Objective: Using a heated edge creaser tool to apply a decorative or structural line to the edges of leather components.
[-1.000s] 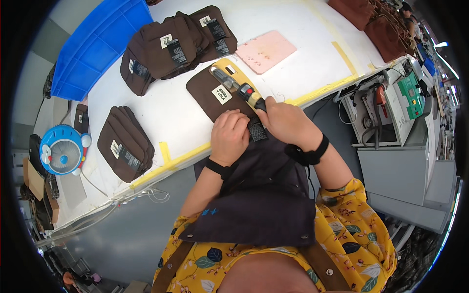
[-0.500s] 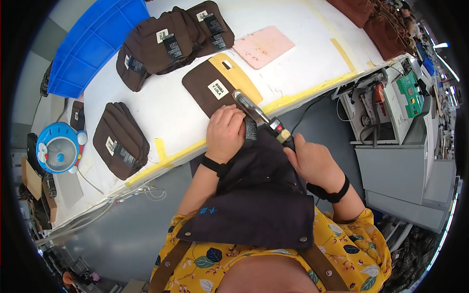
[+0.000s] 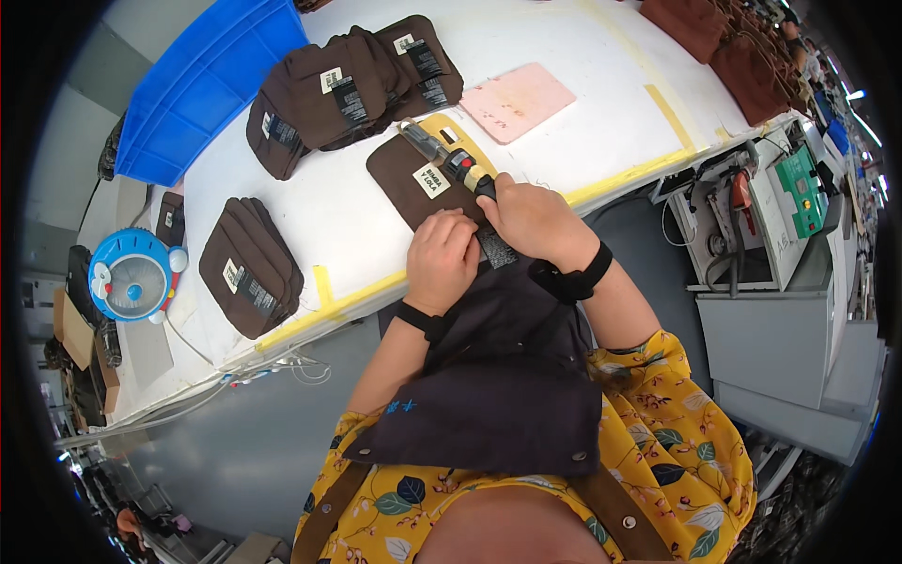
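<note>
My right hand (image 3: 537,221) is closed round the dark grip of a hand tool (image 3: 462,167) with a metal head, a red part and a brass-coloured collar. The metal head is over the far side of a brown fabric piece (image 3: 393,179) with a pale sewn label. A yellow template board (image 3: 474,141) with a slot lies along that piece's far right edge. My left hand (image 3: 442,261) has its fingers bent together over the near edge of the brown piece. A dark printed care label (image 3: 498,249) hangs between my hands at the table edge.
Stacked brown fabric pieces (image 3: 329,99) lie at the back, more (image 3: 252,268) at the left. A blue bin (image 3: 211,89) stands far left, a blue fan (image 3: 132,274) nearer. A pink board (image 3: 519,101) lies beyond the template. Reddish-brown bags (image 3: 686,28) sit far right.
My right hand has moved up and left, carrying the tool farther across the brown piece. My left hand stays at the piece's near edge. The whole view has shifted slightly.
</note>
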{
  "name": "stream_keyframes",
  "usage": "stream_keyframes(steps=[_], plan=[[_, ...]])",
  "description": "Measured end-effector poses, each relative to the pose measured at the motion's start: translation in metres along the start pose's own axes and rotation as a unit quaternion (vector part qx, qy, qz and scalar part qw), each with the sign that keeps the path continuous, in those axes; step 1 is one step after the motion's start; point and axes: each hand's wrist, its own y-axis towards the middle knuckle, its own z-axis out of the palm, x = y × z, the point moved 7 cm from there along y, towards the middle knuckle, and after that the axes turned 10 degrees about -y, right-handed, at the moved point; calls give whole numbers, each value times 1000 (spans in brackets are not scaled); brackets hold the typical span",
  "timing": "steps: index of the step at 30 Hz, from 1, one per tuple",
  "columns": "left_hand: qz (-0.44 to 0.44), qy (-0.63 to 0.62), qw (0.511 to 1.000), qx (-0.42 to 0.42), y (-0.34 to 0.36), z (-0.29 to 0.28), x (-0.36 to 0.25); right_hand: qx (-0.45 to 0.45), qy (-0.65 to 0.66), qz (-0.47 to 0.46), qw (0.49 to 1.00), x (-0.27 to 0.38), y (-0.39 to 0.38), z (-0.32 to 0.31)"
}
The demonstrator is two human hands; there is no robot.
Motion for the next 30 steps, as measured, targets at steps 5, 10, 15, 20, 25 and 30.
stream_keyframes(steps=[5, 10, 15, 20, 25, 30], plan=[[-52, -28, 998, -14, 1, -5, 6, 31, 8, 23, 999, -9, -64, -10], [-118, -51, 991, 46, 5, -10, 15, 114, 22, 44, 992, -36, -108, -28], [-132, 45, 989, 57, 4, -22, 29, 57, 219, 100, 969, -75, -69, -18], [-125, 122, 981, 82, -12, -23, 40, -45, -2, 124, 991, -93, 1, -21], [-133, 136, 979, 78, -15, -20, 39, -280, -98, -76, 952, -33, 14, -20], [-136, 140, 975, 103, -17, -20, 43, -176, -38, 0, 984, 0, 35, 14]])
